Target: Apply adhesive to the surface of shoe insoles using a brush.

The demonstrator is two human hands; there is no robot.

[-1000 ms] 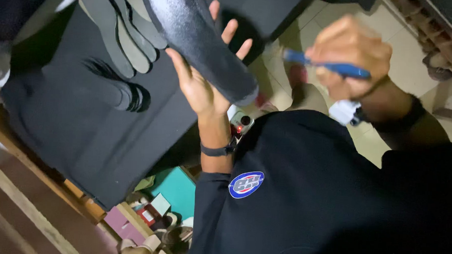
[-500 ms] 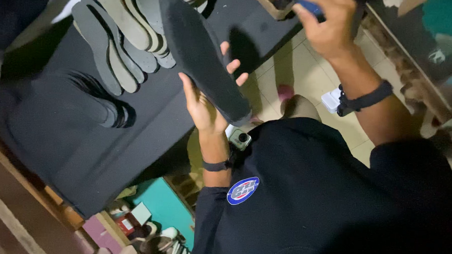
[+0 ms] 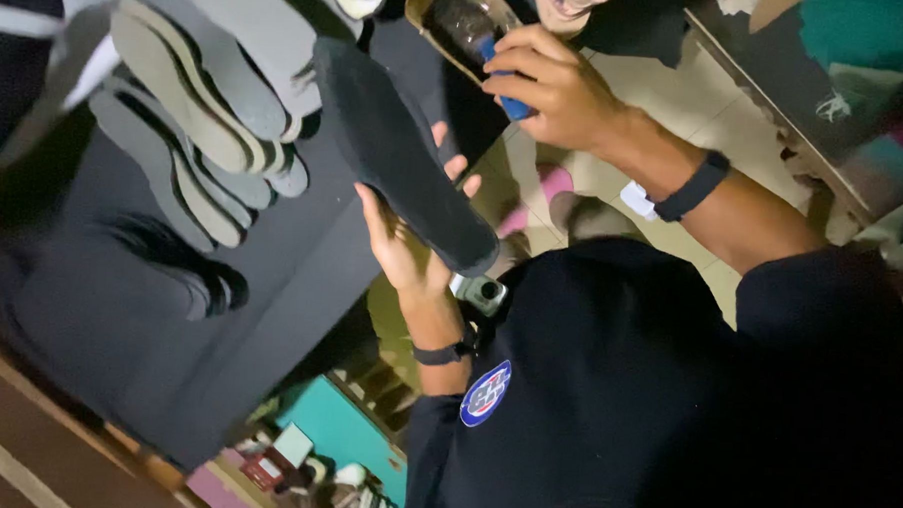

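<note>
while the left hand (image 3: 402, 247) holds it up from below, the black sole (image 3: 400, 152) sits tilted in the air over the table (image 3: 220, 306). this hand's grip is closed on the sole, with the palm under the sole's lower end and the fingertips (image 3: 454, 169) poking out past its far edge. the left wrist wears a dark band (image 3: 443, 354).

the right hand (image 3: 553, 82) is higher up and to the right, near the top end of the sole but not touching it. its grip is closed on a blue pen (image 3: 507, 101), and only a short blue bit of the pen shows between the fingers. the right wrist wears a black band (image 3: 692, 187).

just by the right hand is a brown box (image 3: 450, 19) with a clear bottle inside. on the dark table lie more soles: a grey pile (image 3: 196, 125) at the top left and a black pile (image 3: 186, 270) lower down. the person wears a dark shirt with a round badge (image 3: 485, 393). a pale tiled floor (image 3: 677, 102) shows behind the right arm.
</note>
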